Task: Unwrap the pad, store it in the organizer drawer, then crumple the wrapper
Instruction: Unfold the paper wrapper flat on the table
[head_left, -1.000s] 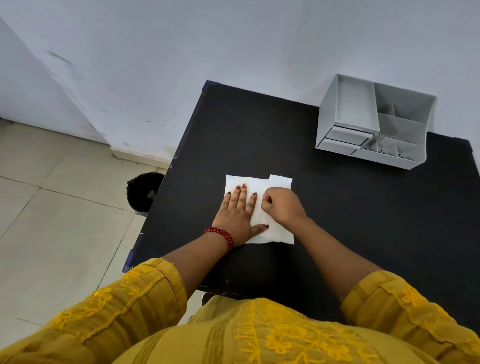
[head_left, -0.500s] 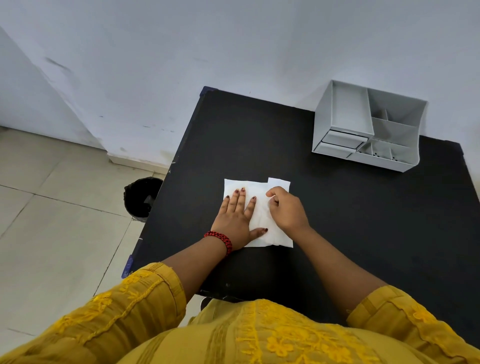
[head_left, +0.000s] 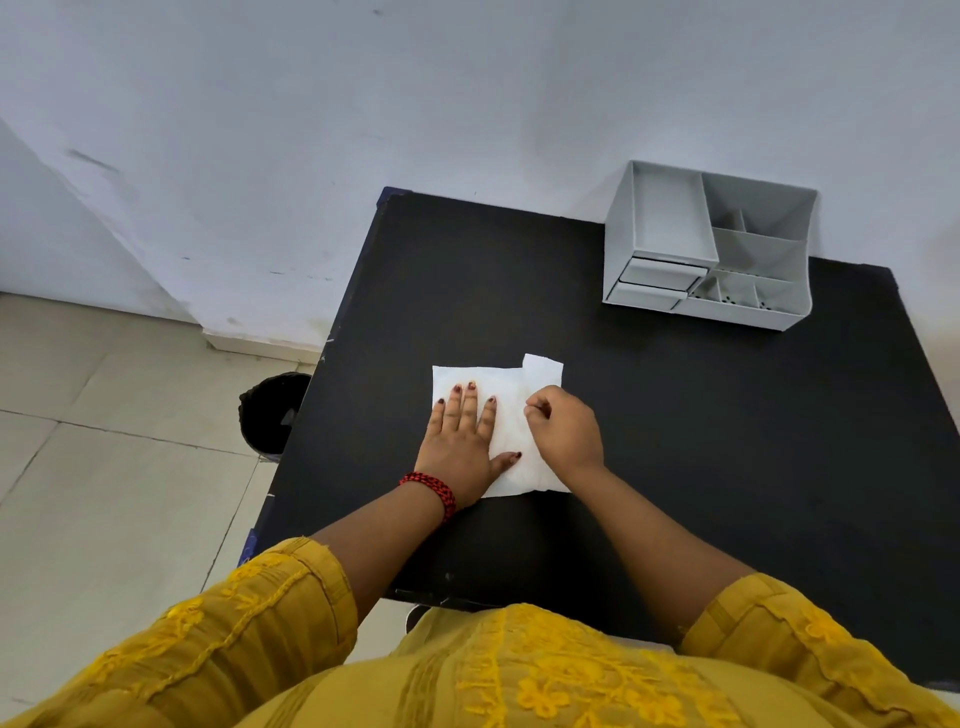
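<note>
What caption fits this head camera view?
Left hand flat on the white wrapped pad, right hand pinching its wrapper, grey organizer beyond.

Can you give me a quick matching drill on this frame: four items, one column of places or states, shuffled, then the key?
Things:
1. left hand
2. right hand
3. organizer
4. bin

Places or states:
A. on the floor, beside the table
B. flat, fingers spread, on the white wrapper
C. far right of the table, by the wall
D. fingers curled at the wrapper's right part

Pairs: 1-B, 2-D, 3-C, 4-A
</note>
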